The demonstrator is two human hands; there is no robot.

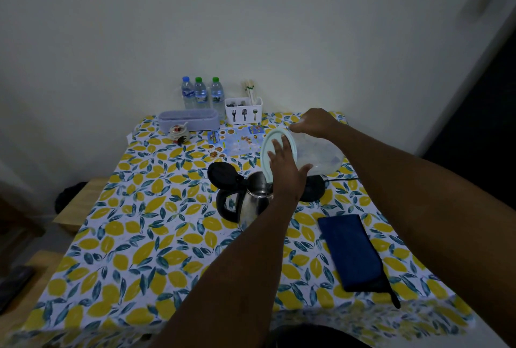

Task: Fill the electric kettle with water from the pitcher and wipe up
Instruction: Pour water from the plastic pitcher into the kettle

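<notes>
— Plain pale wall behind, and what sits on the counter [134, 236]?

— A lemon-print cloth covers it. At the far edge, against the wall, stand three water bottles [200, 93], a white cutlery holder [243, 112] with chopsticks in it, a lilac oblong box [188, 120] and a small jar [178, 132] just in front of that box. A printed leaflet [237, 141] lies flat nearer the middle.

— Where is the electric kettle [251, 199]?

— Near the middle of the counter, steel-bodied with a black handle facing left. Its lid [223, 176] is flipped open to the far left. Its black base [314, 188] sits just to the right, apart from the kettle, with a cord running off to the right.

— And the pitcher [318, 156]?

— Held tipped on its side over the kettle's open mouth, its pale green lid [275, 152] facing left and down. Whether water is flowing I cannot tell.

— How are the hands placed?

— The left hand [287, 172] lies with fingers spread flat against the pitcher's lid, thumb hooked round the clear body, so that grip presses on the pitcher. The right hand [315, 123] has its grip clamped on the pitcher's far upper side.

— Anything for wiping?

— A folded dark blue cloth [350, 252] lies on the near right of the counter, well apart from both hands.
</notes>
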